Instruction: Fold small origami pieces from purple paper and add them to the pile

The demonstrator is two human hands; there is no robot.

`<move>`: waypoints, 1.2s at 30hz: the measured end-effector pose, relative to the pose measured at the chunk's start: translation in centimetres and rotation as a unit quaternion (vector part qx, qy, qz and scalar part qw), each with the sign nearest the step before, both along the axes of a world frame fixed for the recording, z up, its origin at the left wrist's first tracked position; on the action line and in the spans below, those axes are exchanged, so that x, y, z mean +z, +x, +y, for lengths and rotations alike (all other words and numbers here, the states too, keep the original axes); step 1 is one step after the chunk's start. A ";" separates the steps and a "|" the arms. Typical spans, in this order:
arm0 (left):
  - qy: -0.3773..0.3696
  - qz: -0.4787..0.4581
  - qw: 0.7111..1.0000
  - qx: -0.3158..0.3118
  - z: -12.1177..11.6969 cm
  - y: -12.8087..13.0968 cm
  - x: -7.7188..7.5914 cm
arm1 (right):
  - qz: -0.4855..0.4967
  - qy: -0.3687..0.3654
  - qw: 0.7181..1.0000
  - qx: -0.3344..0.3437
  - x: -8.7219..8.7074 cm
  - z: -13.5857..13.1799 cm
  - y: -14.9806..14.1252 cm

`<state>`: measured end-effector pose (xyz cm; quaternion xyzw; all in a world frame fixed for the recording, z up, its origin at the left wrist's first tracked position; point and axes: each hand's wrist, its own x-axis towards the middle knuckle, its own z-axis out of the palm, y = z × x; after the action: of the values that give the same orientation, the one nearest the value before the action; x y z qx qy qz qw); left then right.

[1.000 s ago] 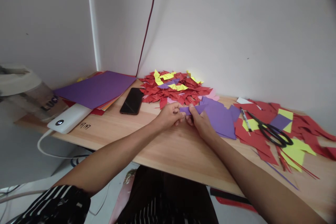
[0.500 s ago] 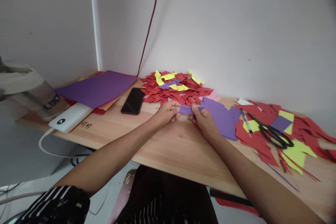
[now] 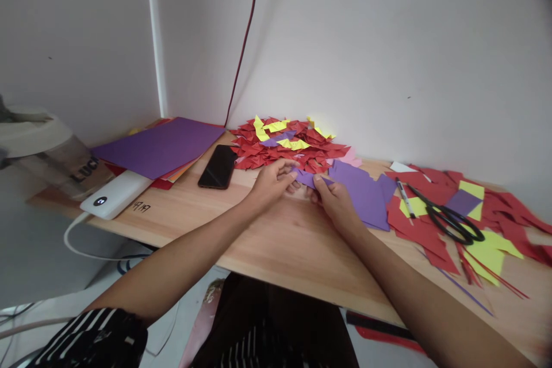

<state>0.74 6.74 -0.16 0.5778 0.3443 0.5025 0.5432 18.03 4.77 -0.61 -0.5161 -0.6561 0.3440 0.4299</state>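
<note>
Between my two hands is a small folded piece of purple paper [image 3: 305, 178], held just above the desk. My left hand [image 3: 275, 180] pinches its left end between thumb and fingers. At the other end, my right hand [image 3: 333, 198] grips it with the thumb on top. Behind my hands lies a heap of folded paper pieces [image 3: 288, 146], mostly red with some yellow, purple and pink. A stack of cut purple paper [image 3: 366, 198] rests beside my right hand, partly hidden by it.
Black scissors [image 3: 452, 221] and a pen [image 3: 404, 198] lie on red and yellow paper scraps [image 3: 487, 253] at right. To the left are a phone [image 3: 218, 167], purple sheets [image 3: 164, 144], a white power bank [image 3: 114, 192] with a cable, and a clear jug [image 3: 52, 149].
The purple paper has tilted, its right end now lower, and a crease shows in it. The left fingers have loosened and spread slightly; both hands have shifted a little.
</note>
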 end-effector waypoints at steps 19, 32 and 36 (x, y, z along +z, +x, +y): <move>-0.202 -0.149 0.967 -0.047 0.1 -0.7 0.7 | 0.091 0.070 0.991 0.063 1.2 -0.6 0.8; -0.144 -0.112 0.972 -0.145 -0.2 -1.2 1.1 | 0.001 0.057 0.980 0.190 1.2 -0.3 1.5; -0.121 -0.097 0.979 -0.136 -0.1 -1.0 0.7 | -0.011 0.064 0.988 0.139 1.3 -0.6 1.1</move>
<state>-0.23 6.61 0.49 0.4977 0.2669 0.4323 0.7029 19.09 4.16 0.72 -0.3948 -0.7472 0.3518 0.4024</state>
